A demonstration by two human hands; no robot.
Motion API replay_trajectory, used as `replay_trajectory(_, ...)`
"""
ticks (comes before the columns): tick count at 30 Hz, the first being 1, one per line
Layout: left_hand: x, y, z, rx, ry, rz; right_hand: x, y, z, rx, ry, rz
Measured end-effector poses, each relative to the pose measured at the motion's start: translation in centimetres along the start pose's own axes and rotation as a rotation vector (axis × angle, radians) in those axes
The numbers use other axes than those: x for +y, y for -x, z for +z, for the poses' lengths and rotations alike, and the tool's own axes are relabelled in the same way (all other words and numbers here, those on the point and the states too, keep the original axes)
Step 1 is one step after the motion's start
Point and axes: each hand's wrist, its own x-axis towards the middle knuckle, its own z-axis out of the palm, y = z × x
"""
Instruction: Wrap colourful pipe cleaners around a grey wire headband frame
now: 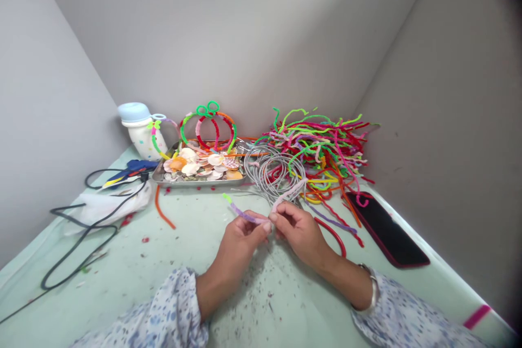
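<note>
Currently, the left hand (237, 241) and right hand (304, 232) pinch the strand (238, 210) between fingertips, close together over the table (163, 261). Good control likely needs light pressure, closely set pinches and small finger movements.

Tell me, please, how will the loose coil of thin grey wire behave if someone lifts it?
The coil would probably feel springy, since its loops form round shapes. It may spread, because they overlap loosely. It could also drag some fuzzy coloured stems, which lie against its right side.
</note>
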Motion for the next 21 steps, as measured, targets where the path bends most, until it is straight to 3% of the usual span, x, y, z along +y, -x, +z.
replay_trajectory(9,0.17,0.31,0.28,0.053,0.008,0.004,0.22,0.38,-0.08,0.081,0.128,-0.172)
replay_trajectory(14,-0.20,0.48,0.05,0.098,0.171,-0.003,0.02,0.46,-0.21,0.102,0.061,-0.155)
replay_trajectory(21,-0.12,0.53,-0.31,0.062,0.170,-0.028,-0.23,0.28,-0.38,0.072,-0.041,-0.117)
